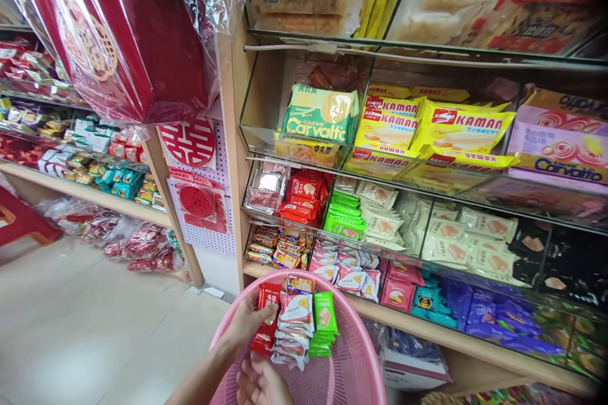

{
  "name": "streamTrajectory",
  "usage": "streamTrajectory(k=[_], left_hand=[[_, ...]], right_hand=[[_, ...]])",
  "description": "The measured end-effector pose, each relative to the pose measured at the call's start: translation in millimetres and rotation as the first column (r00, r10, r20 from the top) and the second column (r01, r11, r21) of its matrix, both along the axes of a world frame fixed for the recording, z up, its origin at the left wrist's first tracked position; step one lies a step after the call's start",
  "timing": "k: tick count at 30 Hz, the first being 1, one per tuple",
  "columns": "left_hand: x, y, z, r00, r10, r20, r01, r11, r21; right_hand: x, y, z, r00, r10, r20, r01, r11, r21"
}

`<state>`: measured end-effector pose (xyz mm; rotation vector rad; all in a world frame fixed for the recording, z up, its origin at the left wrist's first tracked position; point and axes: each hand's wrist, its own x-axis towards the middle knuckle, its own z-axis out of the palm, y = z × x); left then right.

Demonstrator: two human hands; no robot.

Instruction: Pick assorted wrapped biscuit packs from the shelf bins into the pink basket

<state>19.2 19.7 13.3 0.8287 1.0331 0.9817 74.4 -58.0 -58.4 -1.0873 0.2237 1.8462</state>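
Note:
My left hand [244,324] grips a stack of red snack packets [266,319] at the left of a pink mesh basket [373,354], thumb over the top packet. Just below, my right hand [263,383] is half curled with its fingers apart, near the packets' lower ends; I see nothing held in it. White-and-pink packets [297,313] lie in an overlapping row beside the red ones. Right of them are green packets [325,316], and an orange-brown packet [299,283] sits behind, all in the basket.
A wooden shelf unit with glass-fronted bins rises behind the basket, holding yellow wafer packs [463,126], white packets [380,218] and purple packets [494,316]. A wrapped red gift bag [142,44] hangs at upper left. Bagged red goods [142,243] lie on the tiled floor [109,329].

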Motion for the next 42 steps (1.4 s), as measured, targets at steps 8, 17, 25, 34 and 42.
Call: streamTrajectory(k=[8,17,25,34,42], left_hand=[[-7,5,-32.3,0.983,0.090,-0.160,-0.066,0.986,0.152],[6,0,-35.1,0.968,0.113,-0.224,-0.068,0.978,0.198],[1,-8,-36.9,0.902,0.216,-0.374,-0.173,0.974,0.147],[11,-7,-35.9,0.887,0.122,-0.444,-0.113,0.992,0.047],[4,-5,-45.3,0.851,0.071,-0.521,-0.053,0.997,0.049]], right_hand=[[17,6,24.3,0.997,-0.021,-0.080,0.024,0.999,0.044],[28,11,35.8,0.993,0.035,-0.111,-0.019,0.989,0.146],[27,13,28.1,0.987,0.029,-0.156,-0.004,0.987,0.161],[30,17,30.3,0.993,0.032,-0.112,-0.005,0.973,0.230],[39,24,31.2,0.978,0.190,-0.090,-0.166,0.961,0.219]])
